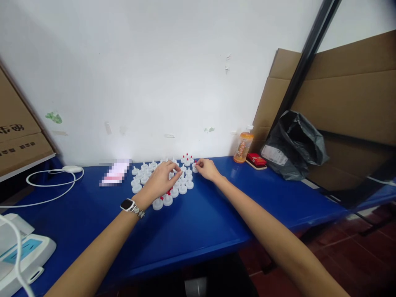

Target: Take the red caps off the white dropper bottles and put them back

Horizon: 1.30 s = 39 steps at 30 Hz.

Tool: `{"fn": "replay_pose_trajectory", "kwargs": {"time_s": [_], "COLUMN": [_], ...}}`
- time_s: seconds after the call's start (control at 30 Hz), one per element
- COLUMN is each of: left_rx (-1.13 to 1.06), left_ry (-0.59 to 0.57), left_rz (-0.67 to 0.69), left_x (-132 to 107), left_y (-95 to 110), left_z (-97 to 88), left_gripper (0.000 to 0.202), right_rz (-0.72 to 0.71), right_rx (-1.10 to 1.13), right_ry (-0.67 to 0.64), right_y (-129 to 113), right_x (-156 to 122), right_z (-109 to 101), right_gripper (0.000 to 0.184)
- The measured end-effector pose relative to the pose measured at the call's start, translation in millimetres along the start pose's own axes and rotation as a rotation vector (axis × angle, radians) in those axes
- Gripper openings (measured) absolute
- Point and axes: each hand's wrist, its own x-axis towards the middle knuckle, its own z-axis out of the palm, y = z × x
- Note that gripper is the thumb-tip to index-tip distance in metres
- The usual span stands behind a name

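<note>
Many white nozzle caps [182,189] stand in a cluster on the blue table, spouts pointing up. My left hand [163,178] reaches over the cluster, thumb and index fingertips brought close together; whatever is between them is too small to make out. Beneath its palm, red tips [169,191] show among the front caps. At the cluster's right edge my right hand [206,169] pinches the small red tip of a white nozzle cap [194,169], partly hidden by the fingers. Behind, a few caps with red tips [187,160] stand near the wall.
An orange drink bottle [243,145], a red box on a phone [256,160] and a dark plastic bag [291,144] stand at right. To the left are a blurred-out flat item [116,172], a white cable [55,185] and a white scale-like device [31,251]. The table's front edge [192,258] runs below my arms.
</note>
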Motion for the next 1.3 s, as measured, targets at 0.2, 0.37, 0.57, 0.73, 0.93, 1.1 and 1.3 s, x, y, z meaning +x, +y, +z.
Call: {"fn": "replay_pose_trajectory", "kwargs": {"time_s": [0.2,0.37,0.57,0.73,0.93,1.1,1.3], "left_rx": [-0.038,-0.099,-0.122,-0.137,-0.39,-0.551,-0.238], "left_ry": [0.119,0.053,0.037,0.052,0.01,0.15,0.043], "left_rz": [0.009,0.009,-0.006,-0.016,-0.145,-0.226,-0.212], "left_x": [5,-12,-30,-32,-32,-35,-38], "left_y": [7,-4,-19,-18,-21,-41,-39], "left_z": [8.8,-0.9,-22.3,-29.6,-40.3,-53.8,-45.2], "left_gripper": [0.035,0.036,0.038,0.038,0.036,0.043,0.036], "right_rz": [-0.057,-0.131,-0.312,-0.23,-0.187,-0.222,-0.334], "right_rx": [0.487,0.744,0.475,0.466,0.471,0.307,-0.029], "right_ry": [0.145,-0.013,0.015,0.03,0.015,0.097,-0.099], "right_y": [-37,-79,-99,-109,-119,-106,-102], "right_x": [-21,-41,-44,-33,-34,-35,-42], "right_z": [4,16,31,44,41,29,36], "right_gripper": [0.015,0.025,0.032,0.045,0.048,0.041,0.014]}}
